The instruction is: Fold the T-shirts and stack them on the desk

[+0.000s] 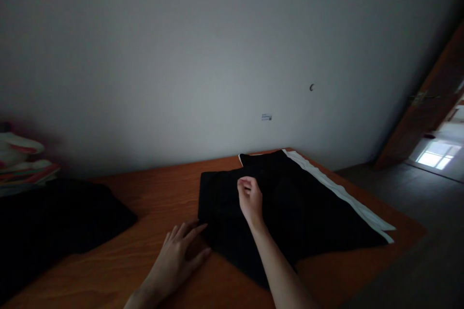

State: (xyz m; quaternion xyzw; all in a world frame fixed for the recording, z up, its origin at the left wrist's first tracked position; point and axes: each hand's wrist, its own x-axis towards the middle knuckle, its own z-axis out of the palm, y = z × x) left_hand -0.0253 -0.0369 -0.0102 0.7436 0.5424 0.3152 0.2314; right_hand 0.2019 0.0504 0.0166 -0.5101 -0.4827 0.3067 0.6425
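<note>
A black garment (311, 203) with a white band along its right edge lies spread on the wooden table, its exact kind unclear in the dim light. Over its left half, my right hand (251, 198) is curled into a loose fist, and no cloth shows between the fingers. My left hand (177, 251) lies low with fingers stretched and apart. Its fingertips reach the garment's lower left edge, touching or almost touching the cloth.
On the left, another dark cloth (65, 217) lies on the wooden table (152, 193). Behind it is a blurred pile of white and red items (25, 159). A pale wall (163, 67) backs the table. A wooden door (416, 101) stands at the right.
</note>
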